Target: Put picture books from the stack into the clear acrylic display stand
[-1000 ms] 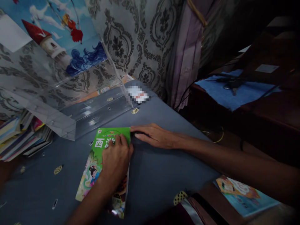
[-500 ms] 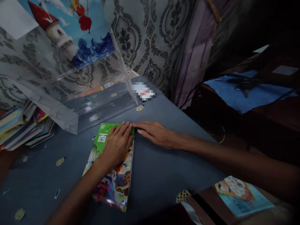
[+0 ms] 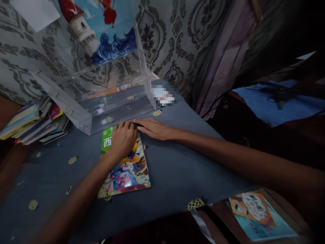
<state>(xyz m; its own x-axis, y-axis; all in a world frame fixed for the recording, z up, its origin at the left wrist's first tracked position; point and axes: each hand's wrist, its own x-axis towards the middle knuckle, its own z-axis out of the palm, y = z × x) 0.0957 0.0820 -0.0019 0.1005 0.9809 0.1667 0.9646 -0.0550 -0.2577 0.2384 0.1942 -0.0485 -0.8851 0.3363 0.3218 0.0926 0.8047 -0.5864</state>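
A glossy picture book (image 3: 128, 176) with a green top and a colourful illustrated cover lies on the dark blue-grey tablecloth (image 3: 177, 162). My left hand (image 3: 124, 138) rests palm down on its upper half, fingers pointing to the top edge, where the fingertips are hard to see. At the book's upper right corner is my right hand (image 3: 154, 129), its fingers stretched out and their tips close to the left fingers. Whether the right fingertips press on the cover or only its edge, I cannot tell.
A clear acrylic stand (image 3: 83, 118) is just beyond the book, before the patterned wall. Stacked books (image 3: 38, 122) lie at left, beside another person's blurred arm (image 3: 12, 166). Another booklet (image 3: 259, 213) sits lower right, off the table; blue cloth (image 3: 269, 108) lies at right.
The view has shifted. The book has turned on the tablecloth, its lower end swinging right. Both hands remain at its top end, the left fingers now more bent.
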